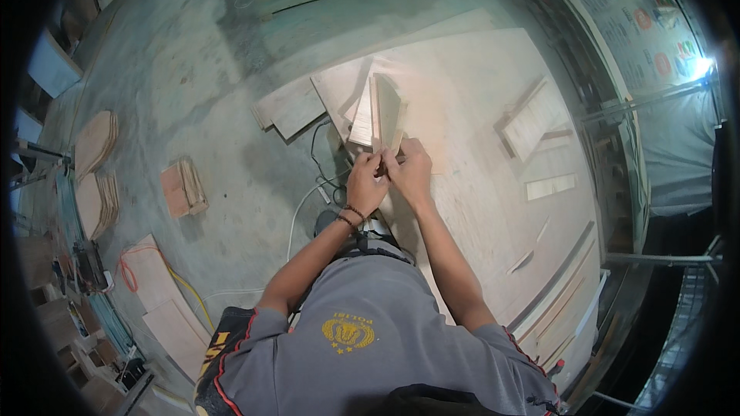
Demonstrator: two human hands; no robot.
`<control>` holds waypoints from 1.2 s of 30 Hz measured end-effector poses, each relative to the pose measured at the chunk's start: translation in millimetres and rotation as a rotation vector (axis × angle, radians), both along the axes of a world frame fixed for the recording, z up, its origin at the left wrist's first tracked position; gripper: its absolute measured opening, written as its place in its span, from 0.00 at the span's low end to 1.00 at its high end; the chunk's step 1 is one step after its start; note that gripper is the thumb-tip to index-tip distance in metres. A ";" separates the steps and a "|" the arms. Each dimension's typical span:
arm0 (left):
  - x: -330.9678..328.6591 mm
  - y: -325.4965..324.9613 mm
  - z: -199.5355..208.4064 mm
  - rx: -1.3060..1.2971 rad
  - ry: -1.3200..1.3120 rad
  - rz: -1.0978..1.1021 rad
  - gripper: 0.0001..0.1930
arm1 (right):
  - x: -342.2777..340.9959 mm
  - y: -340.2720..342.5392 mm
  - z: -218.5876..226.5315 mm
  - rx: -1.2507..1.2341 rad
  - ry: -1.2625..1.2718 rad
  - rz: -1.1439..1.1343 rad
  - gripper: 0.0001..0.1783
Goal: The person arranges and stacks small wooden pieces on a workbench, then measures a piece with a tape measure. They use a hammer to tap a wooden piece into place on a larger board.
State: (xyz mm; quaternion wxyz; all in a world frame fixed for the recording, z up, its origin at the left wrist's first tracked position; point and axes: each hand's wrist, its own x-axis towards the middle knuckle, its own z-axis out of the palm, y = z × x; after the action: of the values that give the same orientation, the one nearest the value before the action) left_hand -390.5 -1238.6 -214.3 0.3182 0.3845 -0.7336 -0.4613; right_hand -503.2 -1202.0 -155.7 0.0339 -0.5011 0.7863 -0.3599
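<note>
My left hand (367, 182), with dark beads round its wrist, and my right hand (412, 175) meet at the near end of a small stack of wood pieces. Both are closed, fingertips pinched close together. Whatever lies between the fingertips is too small and covered to make out. Just beyond them, a narrow wooden strip (376, 112) points away from me. Against its right side leans a greenish-grey wedge-shaped board (391, 110). To its left lies a pale wooden block (361, 125). These pieces rest on a large plywood sheet (478, 85).
Left of the pieces, flat boards (297, 110) overhang the sheet's corner, with a dark cable (314, 146) below. Farther right lie a wooden frame piece (532, 119), a pale strip (550, 186) and long slats (551, 293). Stacked wood pieces (183, 187) stand on the concrete floor (254, 162).
</note>
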 end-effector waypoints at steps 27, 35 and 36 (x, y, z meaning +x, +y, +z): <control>-17.7 -16.3 3.5 -0.085 -0.072 0.036 0.37 | -65.8 9.1 -10.4 0.386 -0.197 -0.445 0.38; -20.1 -27.0 76.1 0.018 0.327 0.024 0.28 | -86.0 15.2 -31.2 0.082 -0.588 -0.269 0.38; -23.3 -31.1 80.1 0.066 0.359 0.037 0.28 | -86.8 11.5 -34.8 0.037 -0.702 -0.214 0.36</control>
State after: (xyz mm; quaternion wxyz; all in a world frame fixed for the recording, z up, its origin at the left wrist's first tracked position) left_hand -413.8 -1269.7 -134.2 0.4397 0.3195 -0.6423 -0.5405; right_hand -590.0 -1190.5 -190.5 0.2730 -0.2614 0.7810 -0.4971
